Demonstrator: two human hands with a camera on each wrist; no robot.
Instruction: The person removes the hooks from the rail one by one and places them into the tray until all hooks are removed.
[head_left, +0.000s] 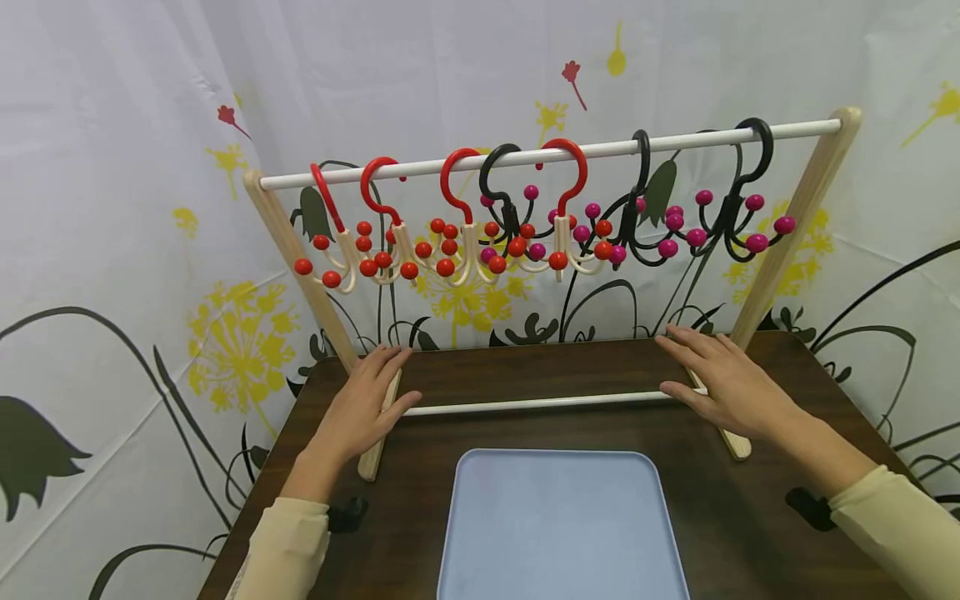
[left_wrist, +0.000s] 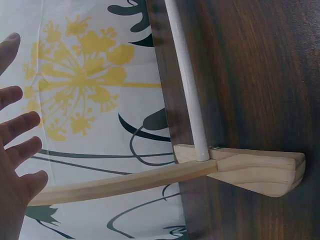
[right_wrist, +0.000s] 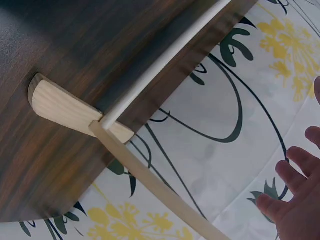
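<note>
My left hand [head_left: 360, 408] is held out near the left foot of a wooden rack, its fingers spread and holding nothing. Across from it, my right hand [head_left: 723, 379] hovers by the right foot, also empty with straight fingers. Both wrist views show the fingers apart from the wood. On the rack's white top rod [head_left: 615, 149] hang several small hangers with red hooks [head_left: 582, 171], cream prongs and red balls. Three black hangers [head_left: 766, 150] with magenta balls share the rod, one of them between red ones.
A pale blue tray [head_left: 555, 525] lies on the dark wooden table [head_left: 405, 533] in front of the rack. The rack's lower white rod [head_left: 532, 404] joins its two feet. Behind stands a white curtain [head_left: 135, 208] with flower prints.
</note>
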